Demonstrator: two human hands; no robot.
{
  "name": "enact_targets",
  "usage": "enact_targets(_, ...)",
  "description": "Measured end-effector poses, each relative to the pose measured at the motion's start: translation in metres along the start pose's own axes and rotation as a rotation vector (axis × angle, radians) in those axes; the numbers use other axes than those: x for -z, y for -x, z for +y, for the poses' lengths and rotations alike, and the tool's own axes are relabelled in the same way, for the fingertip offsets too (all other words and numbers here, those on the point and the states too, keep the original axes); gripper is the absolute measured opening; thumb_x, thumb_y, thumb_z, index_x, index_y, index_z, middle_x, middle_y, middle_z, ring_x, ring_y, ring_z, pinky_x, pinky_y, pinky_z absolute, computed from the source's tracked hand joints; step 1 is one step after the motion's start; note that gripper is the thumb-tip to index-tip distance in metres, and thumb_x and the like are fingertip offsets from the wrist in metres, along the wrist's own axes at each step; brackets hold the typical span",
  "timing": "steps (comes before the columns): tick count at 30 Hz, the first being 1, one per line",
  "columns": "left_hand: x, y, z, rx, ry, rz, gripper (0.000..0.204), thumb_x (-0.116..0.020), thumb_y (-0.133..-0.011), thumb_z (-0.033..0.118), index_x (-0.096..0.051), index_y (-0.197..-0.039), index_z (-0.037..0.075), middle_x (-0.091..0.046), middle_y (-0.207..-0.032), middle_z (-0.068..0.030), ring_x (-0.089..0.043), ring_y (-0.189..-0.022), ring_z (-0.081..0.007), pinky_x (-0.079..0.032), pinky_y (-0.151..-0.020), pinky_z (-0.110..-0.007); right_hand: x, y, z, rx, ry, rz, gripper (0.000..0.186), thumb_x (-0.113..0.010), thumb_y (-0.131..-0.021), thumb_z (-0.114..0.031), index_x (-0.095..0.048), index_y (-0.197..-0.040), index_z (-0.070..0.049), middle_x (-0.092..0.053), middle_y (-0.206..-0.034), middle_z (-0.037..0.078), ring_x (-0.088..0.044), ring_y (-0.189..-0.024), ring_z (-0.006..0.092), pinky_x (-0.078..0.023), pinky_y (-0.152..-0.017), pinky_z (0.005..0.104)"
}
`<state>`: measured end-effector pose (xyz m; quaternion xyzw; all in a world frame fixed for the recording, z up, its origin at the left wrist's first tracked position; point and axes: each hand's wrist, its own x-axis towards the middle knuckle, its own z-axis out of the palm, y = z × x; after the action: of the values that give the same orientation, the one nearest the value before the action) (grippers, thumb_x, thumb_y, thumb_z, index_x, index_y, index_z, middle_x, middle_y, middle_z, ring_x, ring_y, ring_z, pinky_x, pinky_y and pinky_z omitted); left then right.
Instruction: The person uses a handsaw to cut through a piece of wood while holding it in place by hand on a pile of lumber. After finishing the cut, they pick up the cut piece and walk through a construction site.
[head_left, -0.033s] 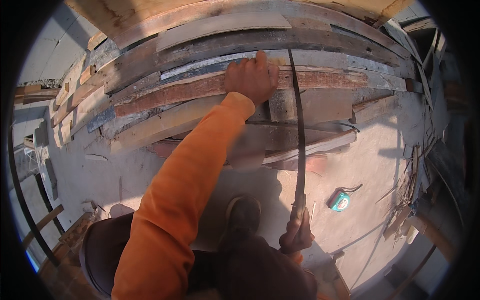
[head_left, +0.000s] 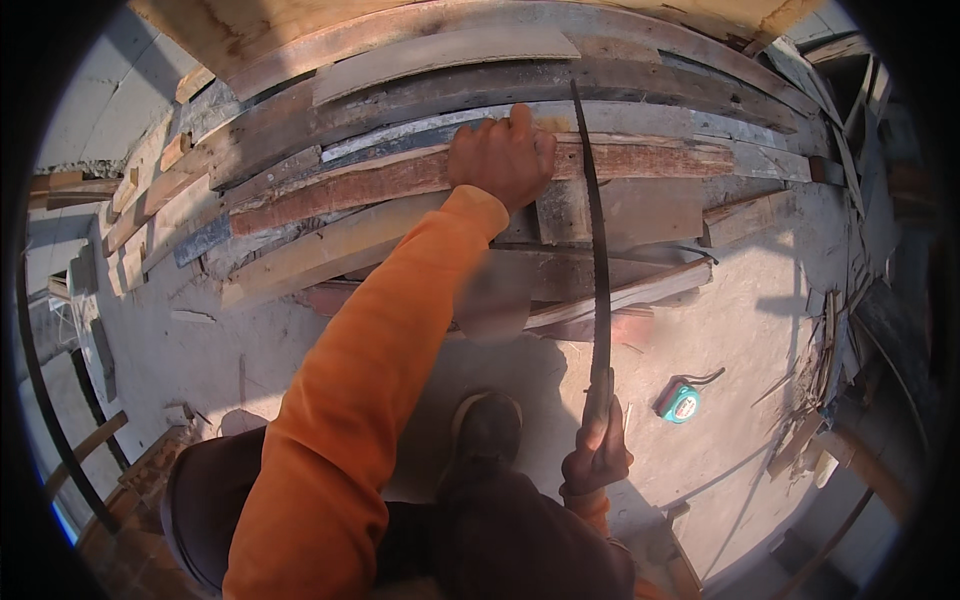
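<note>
My right hand (head_left: 597,458) is wrapped round the handle of a handsaw (head_left: 600,265), low in the middle right. Its long, narrow dark blade points away from me and lies across a reddish-brown wooden board (head_left: 350,180). Left of the blade, my left hand (head_left: 502,155) is closed on this board and presses it against the wood beneath, the orange-sleeved arm stretched forward. The board's right part (head_left: 660,157) reaches past the blade. How deep the teeth sit in the wood cannot be made out.
Several old planks (head_left: 420,95) lie stacked and side by side beyond the board. A teal tape measure (head_left: 680,402) rests on the concrete floor (head_left: 740,330) at right. Scrap wood (head_left: 828,350) piles up along the right side. My shoe (head_left: 487,425) stands below the planks.
My right hand has pushed the saw a little forward, away from me, and its tip reaches farther past the board. My left hand and the board stay nearly in place.
</note>
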<state>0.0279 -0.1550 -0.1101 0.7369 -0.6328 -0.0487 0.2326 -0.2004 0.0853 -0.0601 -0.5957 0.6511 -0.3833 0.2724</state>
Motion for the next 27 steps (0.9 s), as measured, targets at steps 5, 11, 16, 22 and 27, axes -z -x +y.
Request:
enact_targets(5,-0.008,0.003,0.001,-0.061,-0.008,0.077,0.022,-0.056,-0.088,0.026,-0.058,-0.083,0.004,-0.065,-0.062,-0.0179,-0.066,-0.055,-0.0328,-0.053,-0.059,-0.045,-0.057,-0.105,-0.025,0.080,-0.008,0.018,0.033,-0.059,-0.098,-0.012,-0.065,-0.123,0.008,-0.073,-0.086,0.018,-0.066,-0.068,0.0135,-0.051,-0.060,0.0274)
enact_targets(11,0.000,-0.007,0.001,0.003,-0.021,0.004,0.024,-0.055,-0.088,0.026,-0.059,-0.087,0.003,-0.068,-0.065,-0.0179,-0.068,-0.061,-0.0336,-0.053,-0.064,-0.048,0.017,0.012,-0.001,0.090,0.071,-0.130,0.038,-0.048,-0.100,-0.012,-0.053,-0.130,0.012,-0.068,-0.113,0.030,-0.073,-0.099,0.0335,-0.060,-0.081,0.0364)
enact_targets(16,-0.005,0.001,0.002,-0.042,-0.004,0.067,0.023,-0.054,-0.089,0.026,-0.058,-0.087,0.003,-0.066,-0.064,-0.0178,-0.067,-0.058,-0.0335,-0.053,-0.061,-0.047,-0.030,-0.060,-0.007,0.039,-0.006,-0.023,0.032,-0.054,-0.098,-0.006,-0.061,-0.124,0.011,-0.073,-0.103,0.025,-0.075,-0.082,0.0247,-0.057,-0.069,0.0305)
enact_targets(22,-0.006,0.001,-0.011,-0.024,-0.032,0.077,0.022,-0.054,-0.090,0.024,-0.055,-0.084,0.003,-0.063,-0.062,-0.0189,-0.064,-0.052,-0.0334,-0.053,-0.056,-0.046,0.002,-0.008,0.002,0.093,0.025,-0.010,0.031,-0.056,-0.095,-0.003,-0.063,-0.122,0.012,-0.074,-0.101,0.023,-0.074,-0.073,0.0228,-0.056,-0.064,0.0287)
enact_targets(27,-0.001,0.002,-0.008,-0.068,-0.050,0.118,0.022,-0.054,-0.091,0.024,-0.055,-0.083,0.003,-0.064,-0.062,-0.0198,-0.064,-0.053,-0.0340,-0.053,-0.056,-0.045,0.004,0.001,-0.001,0.068,-0.021,-0.011,0.033,-0.055,-0.097,-0.008,-0.063,-0.122,0.012,-0.072,-0.109,0.025,-0.075,-0.083,0.0285,-0.057,-0.069,0.0332)
